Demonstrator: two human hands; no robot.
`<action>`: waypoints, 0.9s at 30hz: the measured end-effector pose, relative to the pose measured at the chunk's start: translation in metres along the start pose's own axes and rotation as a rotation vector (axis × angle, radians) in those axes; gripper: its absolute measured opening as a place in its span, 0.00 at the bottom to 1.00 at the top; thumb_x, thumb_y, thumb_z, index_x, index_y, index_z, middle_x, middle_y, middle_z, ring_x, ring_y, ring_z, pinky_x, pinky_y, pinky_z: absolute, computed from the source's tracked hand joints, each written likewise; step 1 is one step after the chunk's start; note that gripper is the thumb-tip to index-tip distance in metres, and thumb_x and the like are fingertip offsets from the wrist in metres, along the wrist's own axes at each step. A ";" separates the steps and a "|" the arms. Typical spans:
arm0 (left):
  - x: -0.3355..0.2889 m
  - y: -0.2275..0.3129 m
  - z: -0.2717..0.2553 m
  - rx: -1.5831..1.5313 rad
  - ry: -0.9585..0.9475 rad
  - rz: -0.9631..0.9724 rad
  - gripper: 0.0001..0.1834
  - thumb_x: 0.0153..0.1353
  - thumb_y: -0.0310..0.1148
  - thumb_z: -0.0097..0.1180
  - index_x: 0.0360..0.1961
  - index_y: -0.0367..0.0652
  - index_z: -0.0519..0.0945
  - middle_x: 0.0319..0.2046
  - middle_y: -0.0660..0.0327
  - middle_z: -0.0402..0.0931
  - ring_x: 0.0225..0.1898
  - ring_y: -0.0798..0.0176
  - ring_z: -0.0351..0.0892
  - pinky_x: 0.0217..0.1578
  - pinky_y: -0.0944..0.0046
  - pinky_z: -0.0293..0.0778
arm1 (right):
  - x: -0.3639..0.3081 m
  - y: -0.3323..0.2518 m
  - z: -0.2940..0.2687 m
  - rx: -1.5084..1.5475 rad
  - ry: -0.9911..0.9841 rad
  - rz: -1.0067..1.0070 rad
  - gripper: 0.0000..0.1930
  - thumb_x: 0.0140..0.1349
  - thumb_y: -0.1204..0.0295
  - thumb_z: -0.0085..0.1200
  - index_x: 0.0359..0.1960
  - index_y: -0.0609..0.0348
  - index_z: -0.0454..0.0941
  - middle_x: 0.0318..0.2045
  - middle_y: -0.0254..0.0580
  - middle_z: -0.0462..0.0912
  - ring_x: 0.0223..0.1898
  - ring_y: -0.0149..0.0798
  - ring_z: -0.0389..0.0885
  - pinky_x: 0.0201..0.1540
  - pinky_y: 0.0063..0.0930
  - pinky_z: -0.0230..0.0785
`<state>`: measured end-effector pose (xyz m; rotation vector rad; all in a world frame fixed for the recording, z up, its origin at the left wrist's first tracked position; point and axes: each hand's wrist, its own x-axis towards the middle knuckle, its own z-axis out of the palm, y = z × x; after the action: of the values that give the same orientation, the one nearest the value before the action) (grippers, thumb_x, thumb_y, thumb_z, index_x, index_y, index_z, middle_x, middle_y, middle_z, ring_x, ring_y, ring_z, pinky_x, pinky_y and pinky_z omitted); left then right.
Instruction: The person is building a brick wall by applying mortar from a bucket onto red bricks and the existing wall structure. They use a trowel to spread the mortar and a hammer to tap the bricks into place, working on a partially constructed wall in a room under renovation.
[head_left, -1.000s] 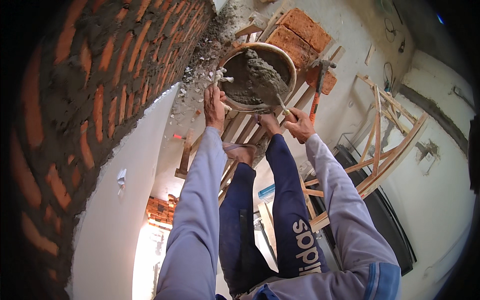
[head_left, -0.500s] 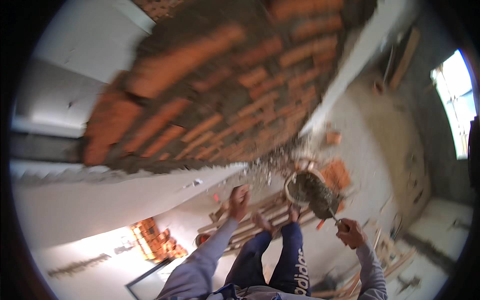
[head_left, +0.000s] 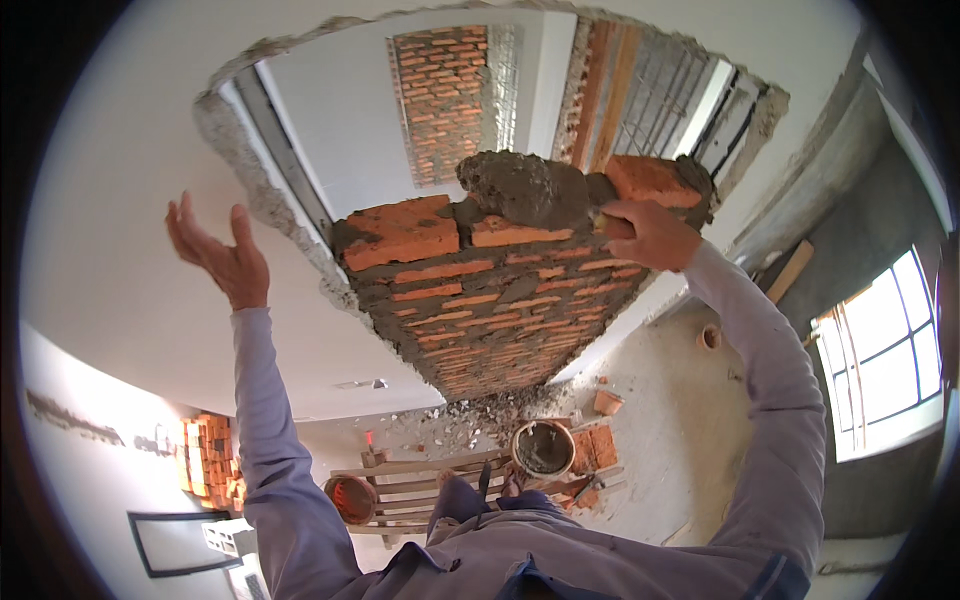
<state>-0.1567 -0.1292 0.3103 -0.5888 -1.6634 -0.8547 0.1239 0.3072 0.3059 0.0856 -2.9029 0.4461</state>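
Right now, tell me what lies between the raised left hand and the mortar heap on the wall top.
In the head view, between the left hand and the mortar heap lies bare white wall, then one orange brick.

A building site inside an unfinished house: a half-built red brick wall point(head_left: 480, 300) with wet grey mortar fills a rough opening; below it, rubble, loose bricks and a round mortar bucket point(head_left: 543, 448).
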 end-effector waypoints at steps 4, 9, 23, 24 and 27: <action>-0.013 -0.012 -0.007 -0.023 -0.126 -0.024 0.36 0.67 0.45 0.53 0.69 0.39 0.56 0.71 0.46 0.44 0.73 0.44 0.37 0.68 0.42 0.43 | 0.038 -0.017 0.032 -0.379 0.036 0.122 0.08 0.58 0.74 0.51 0.39 0.57 0.72 0.27 0.47 0.76 0.34 0.48 0.81 0.35 0.43 0.73; -0.010 -0.041 -0.005 -0.185 -0.112 0.027 0.42 0.64 0.53 0.54 0.71 0.42 0.52 0.72 0.46 0.43 0.73 0.43 0.35 0.68 0.39 0.40 | 0.028 -0.048 0.065 -0.475 0.262 0.244 0.15 0.60 0.71 0.53 0.46 0.58 0.66 0.37 0.53 0.77 0.39 0.53 0.82 0.38 0.46 0.74; -0.007 -0.067 0.056 -0.038 0.094 0.211 0.52 0.54 0.66 0.59 0.69 0.43 0.57 0.72 0.44 0.47 0.75 0.40 0.38 0.69 0.36 0.31 | -0.012 -0.128 0.080 -0.002 0.060 0.633 0.14 0.66 0.62 0.48 0.37 0.63 0.73 0.26 0.58 0.78 0.32 0.60 0.78 0.36 0.49 0.67; -0.009 -0.067 0.059 -0.059 0.095 0.200 0.51 0.54 0.66 0.59 0.69 0.43 0.57 0.72 0.44 0.48 0.75 0.40 0.38 0.69 0.36 0.30 | -0.015 -0.128 0.077 -0.059 0.067 0.664 0.15 0.66 0.61 0.48 0.38 0.63 0.74 0.27 0.58 0.79 0.33 0.61 0.79 0.36 0.49 0.68; -0.011 -0.075 0.054 -0.053 0.099 0.192 0.50 0.54 0.66 0.59 0.68 0.44 0.59 0.72 0.44 0.49 0.75 0.40 0.39 0.70 0.36 0.30 | 0.009 -0.169 0.032 -0.039 -0.112 0.827 0.15 0.67 0.61 0.45 0.40 0.61 0.74 0.30 0.60 0.80 0.36 0.62 0.79 0.39 0.49 0.70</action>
<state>-0.2428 -0.1320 0.2764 -0.7192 -1.4728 -0.7771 0.1234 0.1360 0.3269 -1.1528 -2.9239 0.5052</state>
